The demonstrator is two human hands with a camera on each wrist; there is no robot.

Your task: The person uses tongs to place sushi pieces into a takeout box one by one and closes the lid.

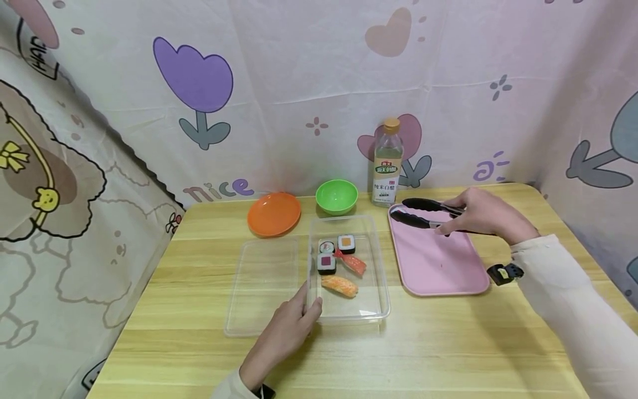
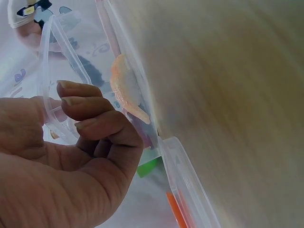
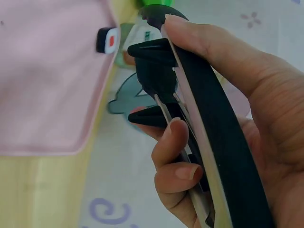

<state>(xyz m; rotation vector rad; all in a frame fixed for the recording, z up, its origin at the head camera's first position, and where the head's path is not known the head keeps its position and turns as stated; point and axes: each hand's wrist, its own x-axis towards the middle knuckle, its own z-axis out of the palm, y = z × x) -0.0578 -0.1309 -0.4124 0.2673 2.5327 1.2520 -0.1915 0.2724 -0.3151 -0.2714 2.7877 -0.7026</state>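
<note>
while our right hand [image 1: 480,216] hovers over the pink tray [image 1: 438,266], it's grasping black tongs [image 1: 423,213] w/ fingers curled round both arms; tong tips point left, apart from each other, over the tray's back-left corner. right wrist view confirms: fingers [image 3: 178,142] wrapped on the black handles, thumb along the top arm.

our left hand [image 1: 289,327] sits at the near-left corner of the clear container [image 1: 371,310]. left wrist view shows fingers [image 2: 78,107] curled over the container's rim w/ thumb on the other side, so it's gripping the wall.

container is mid-table, btwn the clear lid [image 1: 259,288] lying flat on its left and the pink tray on its right. inside: two maki rolls at the back, a dark roll w/ pink centre [image 1: 326,263] in front of them, a red-striped nigiri [image 1: 354,263] to the right, an orange nigiri [image 1: 340,285] nearest us. can't tell if the pieces touch one another.

behind: orange plate [image 1: 274,214], green bowl [image 1: 336,195], vinegar bottle [image 1: 387,163] upright near the tray's back edge. small black object [image 1: 504,273] just beside the tray's right edge, near our sleeve. all on a wood table [image 1: 448,343].
</note>
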